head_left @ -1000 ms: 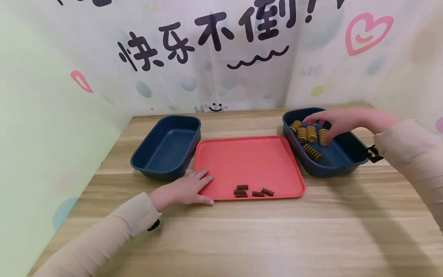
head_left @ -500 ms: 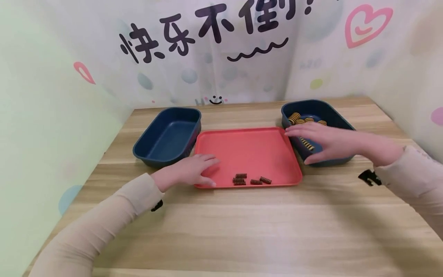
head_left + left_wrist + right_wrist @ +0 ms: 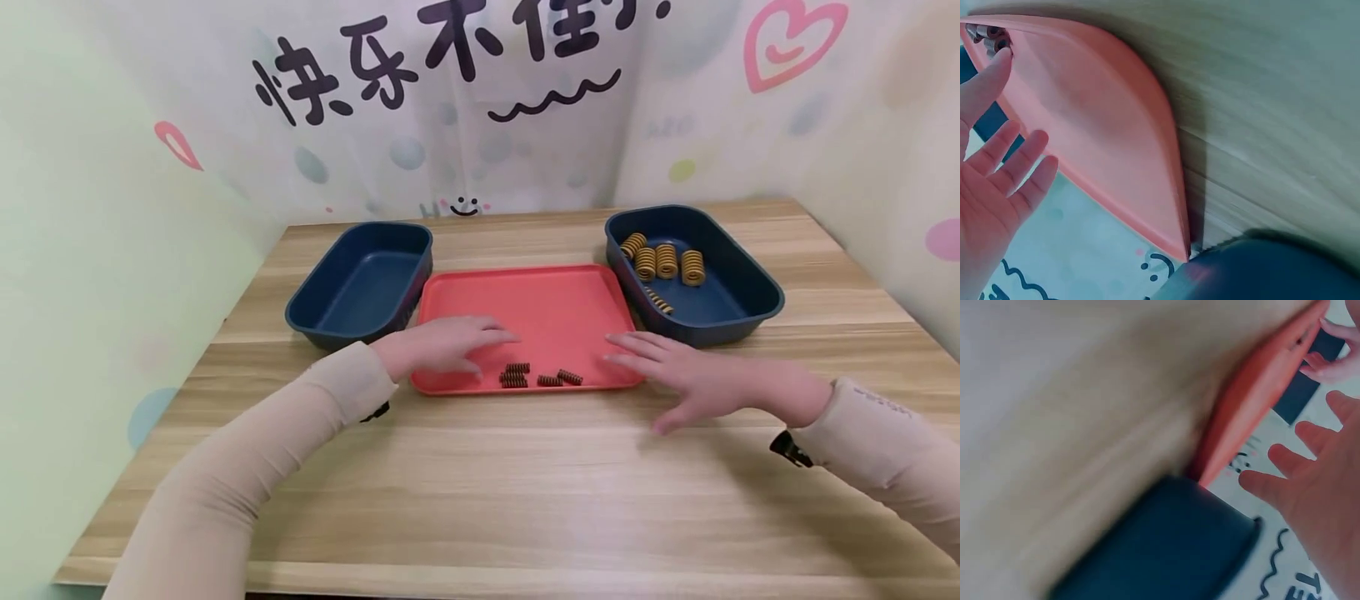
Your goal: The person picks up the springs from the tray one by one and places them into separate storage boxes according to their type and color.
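Head view: left hand (image 3: 450, 344) hovers above the left front of the red tray (image 3: 532, 304), fingers extended, thumb apart, nothing held. Right hand (image 3: 693, 379) likewise spread and holding nothing, fingertips above the tray's right front corner, thumb out over the wooden table (image 3: 480, 492). Both wrist views agree: fingers loose, palms bare.

Small dark springs (image 3: 550, 381) lie on the tray along its near rim: three bunched at left, two just to their right. Left thumb is nearest the bunch; no contact confirmed.

Step in hand, judged from pose: both hands poised about the small springs, none gripped. A next move on them would call for a fine thumb-and-finger pinch, picking one out of the bunch without dragging its neighbours. Near rim likely hinders a low approach from the front.

Farther out: right blue bin (image 3: 708, 335), beside the tray, holds four thick yellow springs (image 3: 692, 267) and a slimmer yellow spring (image 3: 658, 302), partly hidden by the bin wall. Left blue bin (image 3: 360, 296) stands at the tray's other side. Behind: printed cloth (image 3: 525, 162) with black lettering.
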Demonstrator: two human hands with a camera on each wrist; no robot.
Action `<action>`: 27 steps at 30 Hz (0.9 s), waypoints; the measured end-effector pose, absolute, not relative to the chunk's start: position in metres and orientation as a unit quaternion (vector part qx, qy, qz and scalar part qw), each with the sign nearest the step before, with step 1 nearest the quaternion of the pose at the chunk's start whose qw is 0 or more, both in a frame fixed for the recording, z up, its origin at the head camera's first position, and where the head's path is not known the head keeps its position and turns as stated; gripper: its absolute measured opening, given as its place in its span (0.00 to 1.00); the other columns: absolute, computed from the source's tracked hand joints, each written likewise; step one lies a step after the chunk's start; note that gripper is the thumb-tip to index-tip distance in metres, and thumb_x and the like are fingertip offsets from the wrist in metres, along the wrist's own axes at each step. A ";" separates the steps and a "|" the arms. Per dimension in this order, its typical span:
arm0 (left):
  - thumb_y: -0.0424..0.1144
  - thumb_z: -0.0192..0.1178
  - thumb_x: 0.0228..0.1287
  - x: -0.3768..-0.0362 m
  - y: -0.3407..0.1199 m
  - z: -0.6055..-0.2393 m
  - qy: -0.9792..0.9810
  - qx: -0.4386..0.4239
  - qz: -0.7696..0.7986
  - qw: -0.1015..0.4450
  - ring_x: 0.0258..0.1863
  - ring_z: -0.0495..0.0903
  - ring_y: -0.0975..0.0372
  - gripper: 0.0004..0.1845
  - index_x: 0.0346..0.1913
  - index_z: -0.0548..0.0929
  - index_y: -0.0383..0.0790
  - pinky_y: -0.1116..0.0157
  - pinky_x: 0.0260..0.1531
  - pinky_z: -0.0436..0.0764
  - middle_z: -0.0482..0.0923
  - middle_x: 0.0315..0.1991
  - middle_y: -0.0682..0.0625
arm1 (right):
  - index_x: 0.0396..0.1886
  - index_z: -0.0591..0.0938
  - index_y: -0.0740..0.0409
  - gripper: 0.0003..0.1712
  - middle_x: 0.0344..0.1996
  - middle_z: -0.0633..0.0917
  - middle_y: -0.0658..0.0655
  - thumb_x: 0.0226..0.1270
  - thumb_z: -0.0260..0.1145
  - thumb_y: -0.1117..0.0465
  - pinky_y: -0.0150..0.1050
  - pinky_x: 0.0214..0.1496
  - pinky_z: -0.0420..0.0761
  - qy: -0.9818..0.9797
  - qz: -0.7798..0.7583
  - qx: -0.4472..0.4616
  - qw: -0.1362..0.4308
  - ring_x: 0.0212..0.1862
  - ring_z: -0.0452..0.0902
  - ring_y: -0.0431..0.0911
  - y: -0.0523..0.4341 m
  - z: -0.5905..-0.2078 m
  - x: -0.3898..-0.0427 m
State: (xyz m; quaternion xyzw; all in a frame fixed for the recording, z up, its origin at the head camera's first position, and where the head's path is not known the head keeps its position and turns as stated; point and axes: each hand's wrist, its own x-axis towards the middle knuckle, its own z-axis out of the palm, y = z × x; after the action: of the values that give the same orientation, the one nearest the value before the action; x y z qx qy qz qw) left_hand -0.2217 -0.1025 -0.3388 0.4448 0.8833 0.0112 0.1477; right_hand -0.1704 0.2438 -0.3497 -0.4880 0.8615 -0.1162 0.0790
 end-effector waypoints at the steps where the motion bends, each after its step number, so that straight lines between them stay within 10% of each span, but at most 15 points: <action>1: 0.43 0.65 0.55 -0.223 -0.100 -0.340 0.881 0.448 0.009 0.155 0.61 0.64 0.60 0.38 0.68 0.61 0.53 0.64 0.58 0.68 0.64 0.62 0.50 | 0.69 0.58 0.59 0.55 0.69 0.53 0.60 0.47 0.67 0.36 0.57 0.61 0.57 0.863 -0.113 -0.485 0.088 0.67 0.46 0.59 0.245 -0.353 -0.170; 27: 0.37 0.68 0.51 -0.232 -0.077 -0.341 0.831 0.524 -0.053 0.177 0.51 0.67 0.63 0.34 0.62 0.70 0.57 0.68 0.49 0.73 0.67 0.56 0.51 | 0.69 0.59 0.60 0.62 0.71 0.48 0.62 0.38 0.67 0.30 0.67 0.62 0.45 0.857 -0.079 -0.460 0.219 0.69 0.36 0.65 0.245 -0.368 -0.190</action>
State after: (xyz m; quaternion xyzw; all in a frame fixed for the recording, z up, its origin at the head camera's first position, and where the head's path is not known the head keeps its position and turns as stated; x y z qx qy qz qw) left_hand -0.2325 -0.0766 -0.3413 0.5245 0.8311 -0.0530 0.1772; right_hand -0.1901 0.2453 -0.3680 -0.4595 0.8572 -0.0789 0.2187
